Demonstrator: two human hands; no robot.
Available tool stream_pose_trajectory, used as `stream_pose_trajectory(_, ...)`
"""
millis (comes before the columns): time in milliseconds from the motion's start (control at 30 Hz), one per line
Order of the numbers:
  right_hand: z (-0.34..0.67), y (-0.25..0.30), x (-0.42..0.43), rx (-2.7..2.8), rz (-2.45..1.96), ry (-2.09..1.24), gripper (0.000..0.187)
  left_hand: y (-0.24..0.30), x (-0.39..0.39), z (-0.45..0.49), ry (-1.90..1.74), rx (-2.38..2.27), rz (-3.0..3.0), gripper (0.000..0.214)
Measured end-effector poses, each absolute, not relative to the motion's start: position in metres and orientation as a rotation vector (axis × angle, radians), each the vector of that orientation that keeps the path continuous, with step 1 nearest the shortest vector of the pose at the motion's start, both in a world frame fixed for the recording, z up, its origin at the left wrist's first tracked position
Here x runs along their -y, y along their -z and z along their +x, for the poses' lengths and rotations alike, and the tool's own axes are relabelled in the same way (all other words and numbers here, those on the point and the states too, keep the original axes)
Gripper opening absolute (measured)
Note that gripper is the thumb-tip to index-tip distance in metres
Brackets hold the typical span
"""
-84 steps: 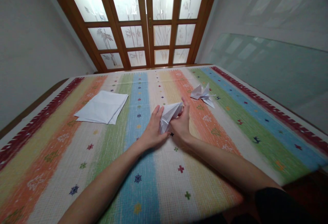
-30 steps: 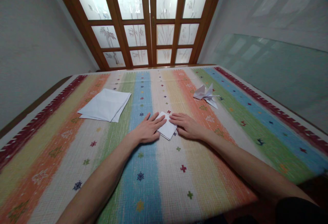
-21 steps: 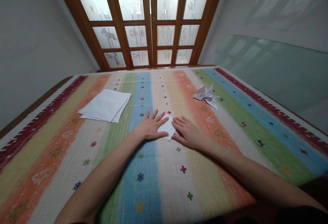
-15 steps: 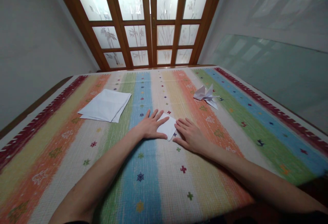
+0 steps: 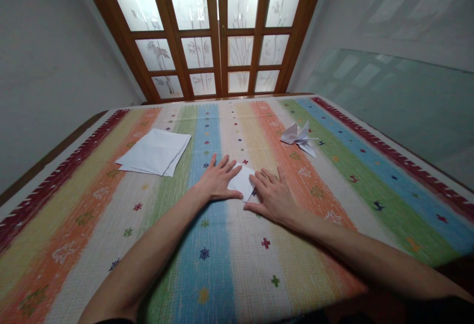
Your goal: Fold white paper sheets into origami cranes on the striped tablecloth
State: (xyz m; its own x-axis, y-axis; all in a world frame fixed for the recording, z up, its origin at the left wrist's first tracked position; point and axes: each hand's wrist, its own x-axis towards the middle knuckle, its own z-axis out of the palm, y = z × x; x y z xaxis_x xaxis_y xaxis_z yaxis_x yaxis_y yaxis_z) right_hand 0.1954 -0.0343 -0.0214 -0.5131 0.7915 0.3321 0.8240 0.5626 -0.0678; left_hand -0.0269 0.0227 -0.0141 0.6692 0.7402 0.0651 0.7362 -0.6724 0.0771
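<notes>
A small folded sheet of white paper (image 5: 241,182) lies flat on the striped tablecloth (image 5: 207,225) between my hands. My left hand (image 5: 219,180) rests on its left side, fingers spread and thumb along the lower edge. At the right edge, my right hand (image 5: 273,194) touches the paper with its fingertips, fingers apart and thumb near the bottom corner. Part of the paper is hidden under the left fingers.
To the left is a stack of white paper sheets (image 5: 155,151). A folded white paper crane (image 5: 299,139) sits at the back right. Beyond the table's far edge stand wooden doors with frosted panes (image 5: 202,50). A glass panel (image 5: 400,97) leans along the right wall.
My right hand has shifted slightly left, its fingertips now over the paper's right edge and its thumb closer to the bottom corner. The left hand stays nearly in place.
</notes>
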Motion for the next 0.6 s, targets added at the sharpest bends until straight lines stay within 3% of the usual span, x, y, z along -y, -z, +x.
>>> stream_pose_trajectory(200,0.201,0.016,0.011,2.668,-1.109,0.032,0.044,0.011,-0.021,-0.039,-0.166,-1.191,2.870,0.090)
stream_pose_trajectory(600,0.224,0.024,-0.047,2.577,-1.109,-0.267,0.047,0.009,-0.016,-0.041,-0.349,-1.254,2.845,0.033)
